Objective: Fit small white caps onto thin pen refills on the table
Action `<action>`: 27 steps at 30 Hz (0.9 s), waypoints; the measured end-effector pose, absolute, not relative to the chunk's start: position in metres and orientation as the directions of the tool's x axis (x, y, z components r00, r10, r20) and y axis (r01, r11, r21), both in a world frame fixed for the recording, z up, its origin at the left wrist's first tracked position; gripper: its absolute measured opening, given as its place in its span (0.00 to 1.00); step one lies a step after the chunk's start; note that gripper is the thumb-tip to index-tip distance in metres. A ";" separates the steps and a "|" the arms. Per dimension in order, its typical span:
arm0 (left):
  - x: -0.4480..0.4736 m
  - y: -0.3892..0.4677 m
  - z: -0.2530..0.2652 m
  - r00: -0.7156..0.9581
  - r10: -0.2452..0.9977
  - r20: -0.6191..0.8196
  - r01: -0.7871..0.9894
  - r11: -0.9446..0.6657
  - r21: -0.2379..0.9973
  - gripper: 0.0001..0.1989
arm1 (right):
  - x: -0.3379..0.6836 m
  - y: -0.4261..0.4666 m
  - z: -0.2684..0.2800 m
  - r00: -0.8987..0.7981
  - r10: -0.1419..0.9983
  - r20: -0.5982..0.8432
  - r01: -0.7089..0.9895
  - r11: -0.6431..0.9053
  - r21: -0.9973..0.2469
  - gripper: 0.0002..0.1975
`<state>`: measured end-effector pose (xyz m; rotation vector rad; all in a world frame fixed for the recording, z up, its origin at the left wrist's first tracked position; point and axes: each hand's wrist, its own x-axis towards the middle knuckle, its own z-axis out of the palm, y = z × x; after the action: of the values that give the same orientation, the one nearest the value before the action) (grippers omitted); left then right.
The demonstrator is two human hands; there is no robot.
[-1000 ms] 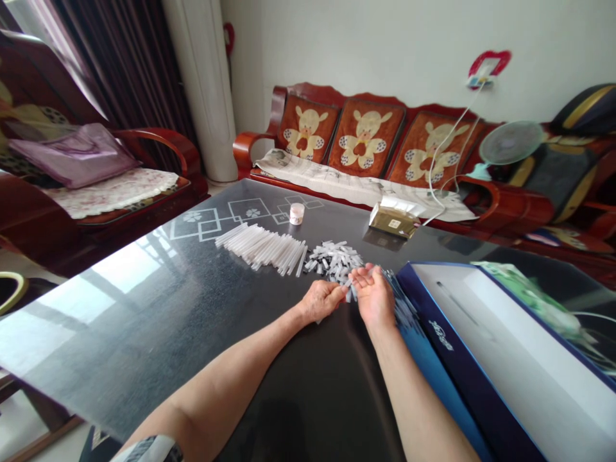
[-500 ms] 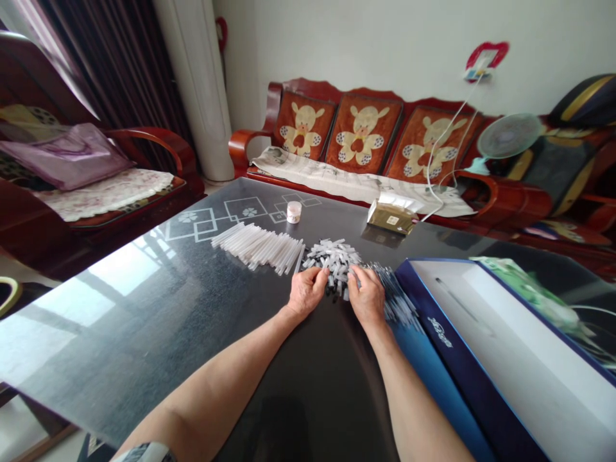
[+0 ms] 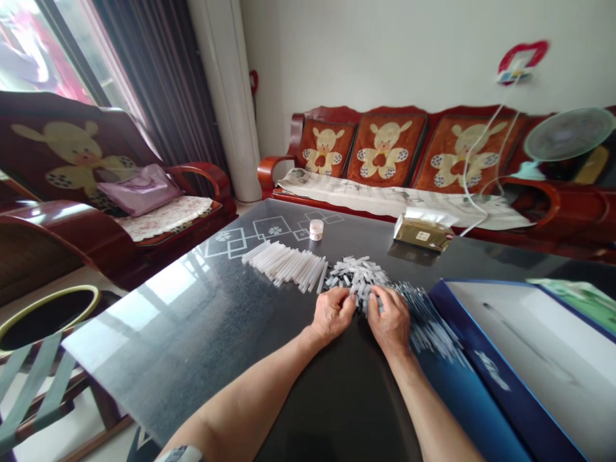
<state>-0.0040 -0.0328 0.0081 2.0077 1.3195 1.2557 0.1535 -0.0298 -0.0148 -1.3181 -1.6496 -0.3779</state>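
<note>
My left hand (image 3: 334, 313) is closed, thumb against the fingers, at the near edge of a pile of small translucent white pieces (image 3: 359, 271) that look like pen caps, with some black parts among them. Just right of it, my right hand (image 3: 389, 316) is also closed in a pinch. Whatever lies between the fingertips is too small to make out, and the hands hide part of the pile. Left of the pile, whitish plastic tubes (image 3: 286, 264) lie side by side in a row. Thin clear sticks like pen refills (image 3: 436, 324) lie beyond my right hand.
A dark glossy table (image 3: 206, 346) bears everything. An open blue box (image 3: 529, 359) with a white inside stands at right, one thin stick in it. A small round jar (image 3: 316, 230) and a tissue pack (image 3: 423, 231) stand farther back, before a wooden sofa (image 3: 283, 170).
The view has swung left, so the whole scene sits farther right and a bit lower. Both hands stay pinched at the pile, with only slight shifts of the fingers.
</note>
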 end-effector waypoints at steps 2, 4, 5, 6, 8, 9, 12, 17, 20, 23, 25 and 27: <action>-0.002 -0.033 0.008 0.147 0.860 0.488 0.573 -0.476 0.667 0.16 | 0.154 -0.029 -0.015 0.042 0.580 0.814 0.867 0.384 -0.318 0.11; -0.003 -0.030 0.008 0.142 0.854 0.500 0.656 -0.459 0.598 0.12 | 0.155 -0.028 -0.016 0.054 0.574 0.817 0.857 0.394 -0.333 0.11; -0.004 -0.026 0.008 0.132 0.859 0.494 0.698 -0.434 0.570 0.11 | 0.155 -0.028 -0.016 0.062 0.569 0.820 0.852 0.398 -0.340 0.11; -0.008 -0.022 0.009 0.118 0.869 0.480 0.738 -0.401 0.543 0.12 | 0.155 -0.028 -0.017 0.070 0.564 0.823 0.848 0.400 -0.346 0.11; -0.019 -0.008 0.015 0.088 0.898 0.431 0.818 -0.312 0.483 0.17 | 0.156 -0.027 -0.018 0.081 0.555 0.828 0.843 0.405 -0.354 0.11; -0.027 0.000 0.019 0.093 0.907 0.411 0.856 -0.284 0.433 0.18 | 0.156 -0.026 -0.018 0.083 0.552 0.830 0.841 0.408 -0.355 0.11; -0.055 0.028 0.038 0.079 0.942 0.326 0.955 -0.165 0.246 0.17 | 0.156 -0.025 -0.019 0.080 0.548 0.833 0.838 0.416 -0.355 0.10; -0.093 0.063 0.056 0.026 0.975 0.219 0.994 -0.048 0.100 0.16 | 0.155 -0.025 -0.020 0.098 0.565 0.819 0.829 0.410 -0.382 0.10; -0.100 0.069 0.053 0.025 0.981 0.194 0.997 -0.040 0.070 0.16 | 0.155 -0.026 -0.020 0.105 0.575 0.811 0.827 0.403 -0.392 0.10; -0.102 0.068 0.049 0.036 0.982 0.183 0.998 -0.046 0.050 0.15 | 0.155 -0.025 -0.021 0.104 0.576 0.811 0.822 0.409 -0.396 0.10; -0.104 0.067 0.049 0.041 0.981 0.187 0.998 -0.050 0.043 0.15 | 0.155 -0.025 -0.021 0.106 0.573 0.813 0.820 0.412 -0.397 0.10; -0.104 0.065 0.051 0.052 0.978 0.201 0.997 -0.061 0.039 0.15 | 0.155 -0.024 -0.022 0.108 0.570 0.815 0.820 0.412 -0.397 0.10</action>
<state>-0.1036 0.0655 0.0506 2.3553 2.2247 0.2825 0.1549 -0.0244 -0.0219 -1.2657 -1.5723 -0.2859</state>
